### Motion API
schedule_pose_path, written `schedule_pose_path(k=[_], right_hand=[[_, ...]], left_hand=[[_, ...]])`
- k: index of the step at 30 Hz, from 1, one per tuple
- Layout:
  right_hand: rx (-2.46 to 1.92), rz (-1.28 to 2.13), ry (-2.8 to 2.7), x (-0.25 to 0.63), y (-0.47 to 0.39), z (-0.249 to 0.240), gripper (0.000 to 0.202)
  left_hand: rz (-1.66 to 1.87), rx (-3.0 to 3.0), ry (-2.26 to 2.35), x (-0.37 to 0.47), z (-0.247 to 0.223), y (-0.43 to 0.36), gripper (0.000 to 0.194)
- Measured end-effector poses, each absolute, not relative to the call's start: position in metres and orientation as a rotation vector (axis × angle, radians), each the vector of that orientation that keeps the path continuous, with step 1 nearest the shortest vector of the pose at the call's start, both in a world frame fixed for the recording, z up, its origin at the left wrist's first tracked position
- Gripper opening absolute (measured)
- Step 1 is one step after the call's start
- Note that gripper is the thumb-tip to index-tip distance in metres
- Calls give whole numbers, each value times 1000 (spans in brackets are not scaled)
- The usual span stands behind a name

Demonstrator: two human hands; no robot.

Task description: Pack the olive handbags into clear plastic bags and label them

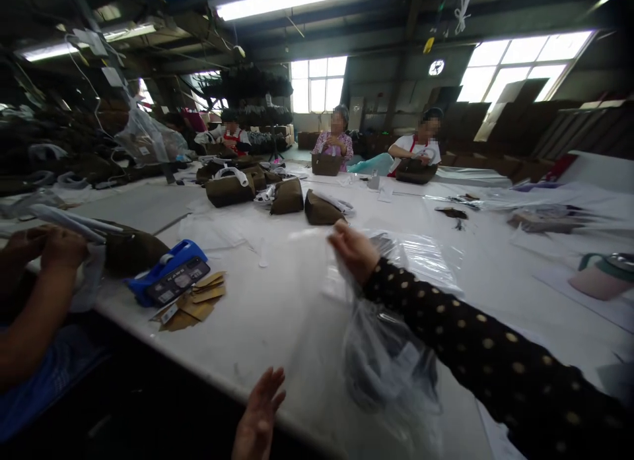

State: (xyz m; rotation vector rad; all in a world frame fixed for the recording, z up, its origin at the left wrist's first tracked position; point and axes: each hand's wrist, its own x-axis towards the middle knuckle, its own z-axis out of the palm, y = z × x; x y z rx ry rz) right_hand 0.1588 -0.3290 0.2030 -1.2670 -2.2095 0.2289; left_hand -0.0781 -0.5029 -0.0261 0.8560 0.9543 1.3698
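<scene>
My right hand (352, 252), in a dark polka-dot sleeve, is raised over the table with its fingers pinched on a clear plastic bag (314, 301). The bag hangs down blurred and see-through. Low at the table's front edge, my left hand (260, 414) has its fingers stretched out and holds nothing. Beneath my right forearm lies a clear-wrapped dark item (391, 361) with a pale label, partly hidden. Behind my right hand is a stack of flat clear bags (430, 259).
Brown bags (287, 197) stand across the white table (238, 341). At left are a blue tape dispenser (168, 272), a phone (178, 280), brown paper tags (203, 301) and a co-worker's hands (62, 245). A pink mug (601, 275) stands right. Several people work opposite.
</scene>
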Motion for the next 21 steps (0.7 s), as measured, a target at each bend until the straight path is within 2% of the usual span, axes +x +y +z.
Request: schedule_pose_path(k=[3, 5, 10, 14, 16, 20, 21], right_hand=[[-1122, 254, -1407, 218, -347, 255, 31], [-1050, 241, -1025, 256, -370, 258, 30], [-1342, 141, -294, 327, -439, 184, 28], [-1467, 18, -103, 355, -484, 136, 30], [-1498, 12, -99, 358, -497, 131, 31], [-1353, 121, -174, 351, -510, 138, 26], [-1350, 139, -219, 351, -513, 140, 23]], left_hand=[[1390, 1153, 704, -61, -17, -480, 99], [1375, 1310, 599, -51, -3, -462, 112], [1259, 1489, 534, -34, 43, -435, 127], [1208, 1726, 526, -17, 78, -434, 131], [1226, 1770, 628, -5, 97, -431, 119], [1491, 1465, 713, 21, 140, -410, 46], [1540, 1376, 703, 25, 150, -403, 37]])
